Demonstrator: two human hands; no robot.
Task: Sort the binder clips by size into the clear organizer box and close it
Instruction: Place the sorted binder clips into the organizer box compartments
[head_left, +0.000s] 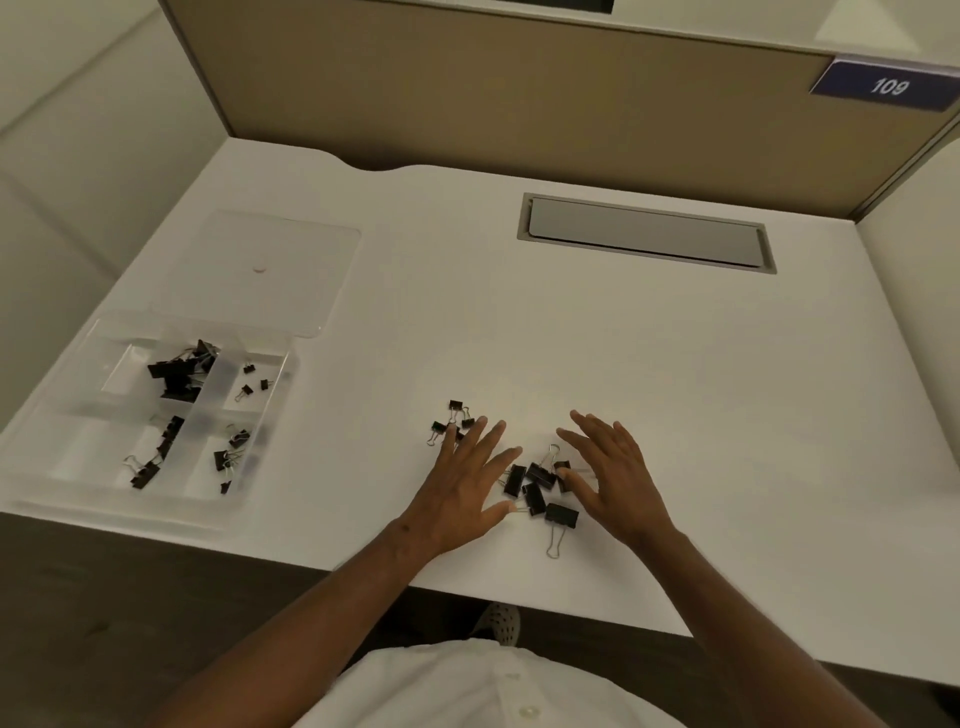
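Binder clips (540, 486) loose between open hands, near desk edge (519, 597).

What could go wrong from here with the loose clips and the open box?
The large clips between the left hand and right hand lie close to the desk edge; a sweep might knock one off. The small clips lie under the left fingertips and could get gathered with the large ones.
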